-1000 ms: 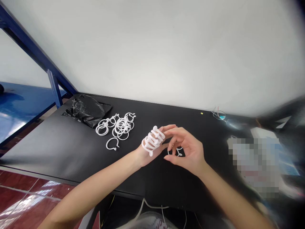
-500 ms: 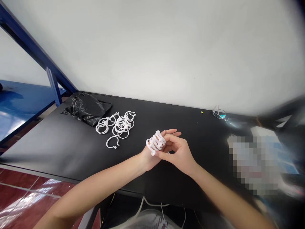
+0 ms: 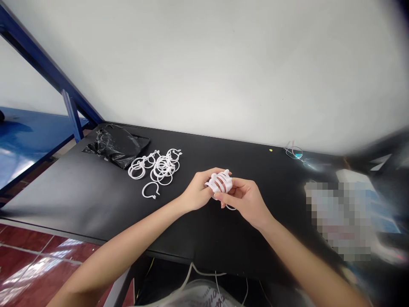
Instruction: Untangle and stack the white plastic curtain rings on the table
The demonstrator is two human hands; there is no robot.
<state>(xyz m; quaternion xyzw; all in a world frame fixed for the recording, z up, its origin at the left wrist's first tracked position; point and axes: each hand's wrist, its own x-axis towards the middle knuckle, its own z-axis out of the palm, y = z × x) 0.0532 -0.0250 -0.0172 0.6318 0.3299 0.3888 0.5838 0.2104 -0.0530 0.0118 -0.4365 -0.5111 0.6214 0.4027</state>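
White rings (image 3: 164, 167), bag (image 3: 119, 146) on table (image 3: 92, 200)

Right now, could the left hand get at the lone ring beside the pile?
Likely yes: nothing covers the lone ring or stands between it and the left hand, though that hand is occupied with the bunched rings.

A crumpled black bag (image 3: 119, 147) lies at the left back of the surface (image 3: 79, 187), near a blue frame (image 3: 41, 64), while glasses (image 3: 298, 156) and a yellow spot (image 3: 271, 150) sit by the pale wall (image 3: 204, 72) toward the right. Red tiles (image 3: 32, 260) show at lower left, and a white cable (image 3: 190, 273) loops below the front edge. The blurred thing (image 3: 338, 221) at far right may be a packet.
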